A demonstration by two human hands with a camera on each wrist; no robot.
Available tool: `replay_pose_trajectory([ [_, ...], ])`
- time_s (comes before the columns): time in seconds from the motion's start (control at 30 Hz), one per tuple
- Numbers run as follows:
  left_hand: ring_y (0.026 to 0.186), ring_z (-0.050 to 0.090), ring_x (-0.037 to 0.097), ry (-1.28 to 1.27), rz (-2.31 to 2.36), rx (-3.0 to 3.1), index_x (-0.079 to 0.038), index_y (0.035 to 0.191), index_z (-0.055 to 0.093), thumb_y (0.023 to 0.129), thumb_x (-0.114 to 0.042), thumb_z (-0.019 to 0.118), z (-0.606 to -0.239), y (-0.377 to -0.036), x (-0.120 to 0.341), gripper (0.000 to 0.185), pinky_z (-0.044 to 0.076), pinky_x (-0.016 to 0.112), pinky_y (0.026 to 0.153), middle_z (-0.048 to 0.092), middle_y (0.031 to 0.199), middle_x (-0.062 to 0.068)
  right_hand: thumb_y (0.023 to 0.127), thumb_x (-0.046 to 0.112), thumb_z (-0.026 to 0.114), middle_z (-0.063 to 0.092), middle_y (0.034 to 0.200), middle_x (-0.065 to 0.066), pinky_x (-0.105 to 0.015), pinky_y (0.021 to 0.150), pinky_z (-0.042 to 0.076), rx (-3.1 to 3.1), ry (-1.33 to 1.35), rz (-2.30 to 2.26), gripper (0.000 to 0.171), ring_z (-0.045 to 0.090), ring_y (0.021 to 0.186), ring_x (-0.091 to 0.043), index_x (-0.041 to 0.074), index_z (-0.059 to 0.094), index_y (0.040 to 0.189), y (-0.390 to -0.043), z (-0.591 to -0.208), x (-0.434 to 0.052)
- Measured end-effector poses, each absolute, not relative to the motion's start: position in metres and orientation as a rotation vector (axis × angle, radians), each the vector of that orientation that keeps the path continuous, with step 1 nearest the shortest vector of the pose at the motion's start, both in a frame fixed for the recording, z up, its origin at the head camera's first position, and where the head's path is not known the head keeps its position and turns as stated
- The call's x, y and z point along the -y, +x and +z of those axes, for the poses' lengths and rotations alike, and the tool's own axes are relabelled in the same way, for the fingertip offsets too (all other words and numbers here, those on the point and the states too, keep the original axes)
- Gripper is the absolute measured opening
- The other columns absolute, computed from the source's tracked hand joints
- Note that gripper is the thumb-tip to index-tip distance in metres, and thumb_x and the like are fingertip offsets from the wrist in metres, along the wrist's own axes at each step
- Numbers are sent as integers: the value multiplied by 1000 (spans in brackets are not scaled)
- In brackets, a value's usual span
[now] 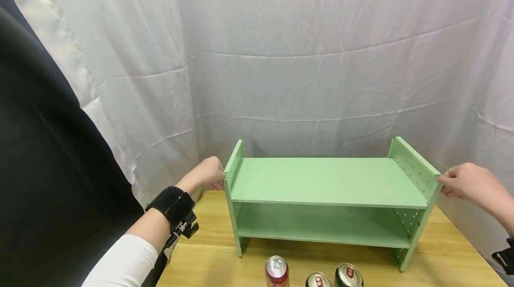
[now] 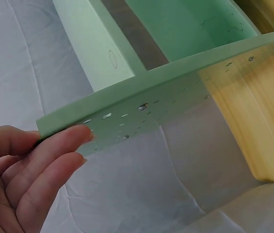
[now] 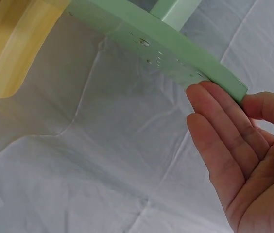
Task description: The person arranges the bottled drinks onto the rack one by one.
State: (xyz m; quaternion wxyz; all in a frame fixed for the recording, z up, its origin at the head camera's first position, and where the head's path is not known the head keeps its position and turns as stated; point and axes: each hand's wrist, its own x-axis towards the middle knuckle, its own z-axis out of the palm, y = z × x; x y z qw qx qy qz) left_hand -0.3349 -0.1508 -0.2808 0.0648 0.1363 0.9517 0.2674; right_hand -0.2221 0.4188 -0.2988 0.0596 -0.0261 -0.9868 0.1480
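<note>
A light green two-tier shelf (image 1: 321, 182), with rows of small holes in its side panels, stands upright on the wooden table. At the upper front corner of its left panel, my left hand (image 1: 210, 173) grips the edge. In the left wrist view, the thumb of the left hand (image 2: 25, 170) meets the corner while fingers lie along the panel's outer face. My right hand (image 1: 467, 182) holds the matching corner of the right panel. The right wrist view shows the right hand (image 3: 244, 150) with its thumb at the edge and fingers against the outer face.
In front of the shelf on the wooden table (image 1: 201, 242) stand a red can (image 1: 277, 271) and two darker cans (image 1: 318, 280), (image 1: 349, 276), cut off by the frame. A pale curtain (image 1: 305, 77) hangs behind; black cloth (image 1: 60, 166) hangs at left.
</note>
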Motion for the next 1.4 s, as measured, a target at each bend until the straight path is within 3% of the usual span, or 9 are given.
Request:
replay_pose_trajectory([
  [0.2,53,63,15,325,883,-2897,1,59,56,78,4,50,-287,-331,147,19,56,28,52,67,64,14,91,19,48,68,67,-4,-52,61,48,2936,-45,398,32,61,58,-17,-2,69,81,-218,-304,-416],
  [0.4,52,62,15,310,928,-2899,6,66,63,79,2,51,-292,-329,144,18,55,26,50,67,67,17,93,18,43,53,61,3,-31,52,36,2841,-36,246,32,44,56,-16,10,55,64,-211,-315,-413],
  [0.5,52,62,15,301,965,-2877,6,67,64,79,2,51,-293,-329,141,18,55,25,50,67,66,17,96,21,44,56,62,-5,-35,50,38,2792,-71,249,36,49,56,-21,1,58,70,-209,-321,-414],
  [0.67,55,64,19,282,990,-2880,6,66,61,81,2,50,-295,-330,138,19,56,28,52,67,65,16,97,38,46,63,88,-33,-52,52,44,2704,-119,318,53,59,69,-49,-13,62,100,-204,-333,-415],
  [0.9,58,65,19,300,983,-2875,5,68,63,83,2,49,-303,-330,135,21,59,32,57,68,70,17,95,36,52,62,89,-37,-47,51,44,2539,-176,476,55,59,69,-52,-18,58,102,-185,-364,-403],
  [1.03,59,66,20,304,1004,-2862,6,74,66,84,2,50,-305,-331,134,20,60,36,62,69,73,18,89,25,63,62,83,-37,-16,48,44,2346,-168,628,46,60,60,3,-20,57,99,-173,-386,-397],
  [1.13,58,66,19,302,1013,-2856,5,75,66,84,1,50,-305,-332,134,19,60,36,63,69,73,18,81,17,72,73,85,3,-1,47,36,2221,-21,687,37,35,67,32,-15,61,97,-167,-406,-396],
  [1.27,58,66,18,306,1004,-2873,4,73,66,84,1,50,-304,-333,136,20,60,35,61,68,70,14,72,17,79,44,97,51,2,54,38,2189,185,620,25,38,83,36,23,70,94,-161,-432,-393],
  [1.4,60,67,20,306,1005,-2874,4,75,67,84,0,51,-304,-332,138,19,59,32,59,68,69,12,76,18,75,53,110,40,7,75,35,2252,401,533,29,43,99,29,34,70,100,-155,-454,-392],
])
